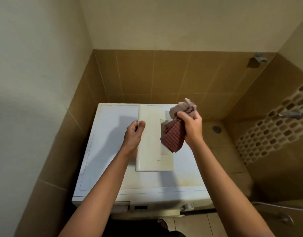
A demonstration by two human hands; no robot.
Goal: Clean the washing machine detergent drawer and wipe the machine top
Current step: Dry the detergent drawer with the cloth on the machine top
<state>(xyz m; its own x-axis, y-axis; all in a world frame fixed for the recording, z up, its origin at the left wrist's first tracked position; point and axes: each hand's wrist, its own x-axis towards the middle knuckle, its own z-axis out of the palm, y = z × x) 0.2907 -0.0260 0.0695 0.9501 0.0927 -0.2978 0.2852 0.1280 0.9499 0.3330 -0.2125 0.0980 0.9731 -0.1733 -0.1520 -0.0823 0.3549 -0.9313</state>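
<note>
The left hand (133,134) grips the left edge of the cream detergent drawer (152,151), thumb on top, holding it over the white machine top (109,159). A red checked cloth (173,135) hangs against the drawer's right side, bunched in the closed right hand (191,125). Further right are a floor drain (216,129) and a wall tap (291,115).

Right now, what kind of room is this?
Probably a bathroom or laundry corner: there is a washing machine, tiled walls, and a floor drain beside it.
</note>
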